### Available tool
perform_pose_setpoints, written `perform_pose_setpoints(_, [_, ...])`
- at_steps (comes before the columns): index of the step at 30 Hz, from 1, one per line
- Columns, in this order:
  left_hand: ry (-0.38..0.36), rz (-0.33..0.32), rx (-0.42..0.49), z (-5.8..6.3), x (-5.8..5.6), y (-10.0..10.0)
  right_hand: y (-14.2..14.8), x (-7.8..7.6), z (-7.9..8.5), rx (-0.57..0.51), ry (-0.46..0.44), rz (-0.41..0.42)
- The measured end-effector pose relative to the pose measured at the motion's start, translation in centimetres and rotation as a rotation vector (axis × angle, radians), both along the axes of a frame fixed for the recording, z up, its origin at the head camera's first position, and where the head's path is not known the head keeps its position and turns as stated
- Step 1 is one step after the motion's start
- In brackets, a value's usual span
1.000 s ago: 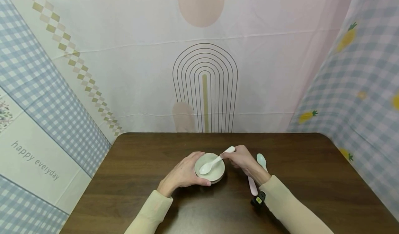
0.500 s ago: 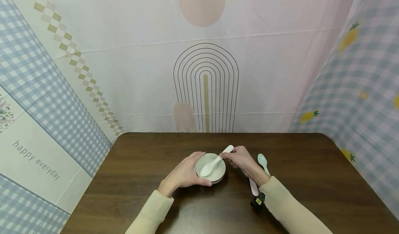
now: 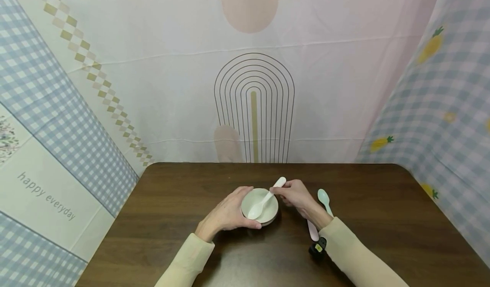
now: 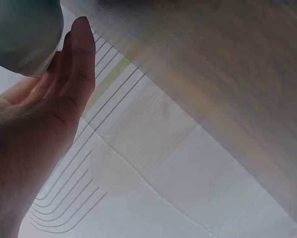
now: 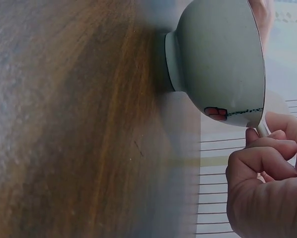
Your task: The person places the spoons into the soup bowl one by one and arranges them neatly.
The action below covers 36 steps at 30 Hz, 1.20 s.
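A small pale bowl (image 3: 249,198) is at the middle of the table in the head view. My left hand (image 3: 232,210) grips its left side, fingers behind and thumb at the near rim. A white spoon (image 3: 256,210) slants into the bowl, its scoop inside near the front-left wall. My right hand (image 3: 300,197) pinches the spoon's handle at the bowl's right rim. In the right wrist view the bowl (image 5: 223,64) shows a red-and-dark painted pattern below the rim, and the right fingers curl just beneath that edge. The left wrist view shows the left hand (image 4: 54,109) against the bowl's side (image 4: 27,39).
A mint-green spoon (image 3: 323,197) lies right of my right forearm, partly hidden by it. Under the same forearm a pink handle (image 3: 312,231) pokes out. A black device (image 3: 318,247) sits at the right wrist. Printed cloth (image 3: 176,108) hangs behind the brown table (image 3: 172,219).
The white spoon has turned slightly in the bowl: its scoop shifts toward the near side and the handle end tips left. Both hands keep their hold, and the head view has drifted slightly.
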State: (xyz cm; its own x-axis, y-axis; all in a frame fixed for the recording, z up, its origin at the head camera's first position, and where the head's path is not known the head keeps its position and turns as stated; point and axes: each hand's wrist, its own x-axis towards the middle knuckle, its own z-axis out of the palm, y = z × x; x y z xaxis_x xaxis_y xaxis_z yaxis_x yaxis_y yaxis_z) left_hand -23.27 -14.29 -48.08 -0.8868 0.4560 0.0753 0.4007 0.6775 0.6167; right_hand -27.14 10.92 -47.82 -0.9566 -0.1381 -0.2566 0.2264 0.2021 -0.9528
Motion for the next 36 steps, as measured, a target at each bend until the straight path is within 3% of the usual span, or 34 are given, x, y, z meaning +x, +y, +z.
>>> perform_pose_setpoints(15, [-0.03, 0.029, -0.031, 0.1, 0.2, 0.0, 0.7, 1.0, 0.8, 0.074, 0.035, 0.003])
perform_pose_setpoints(28, [-0.024, 0.026, -0.011, 0.3, -0.1, 0.2, 2.9, 3.7, 2.0, 0.314, 0.125, -0.01])
perform_pose_setpoints(36, [-0.036, 0.038, 0.004, 0.1, 0.0, 0.0, 4.3, 5.2, 1.0, 0.486, 0.226, 0.044])
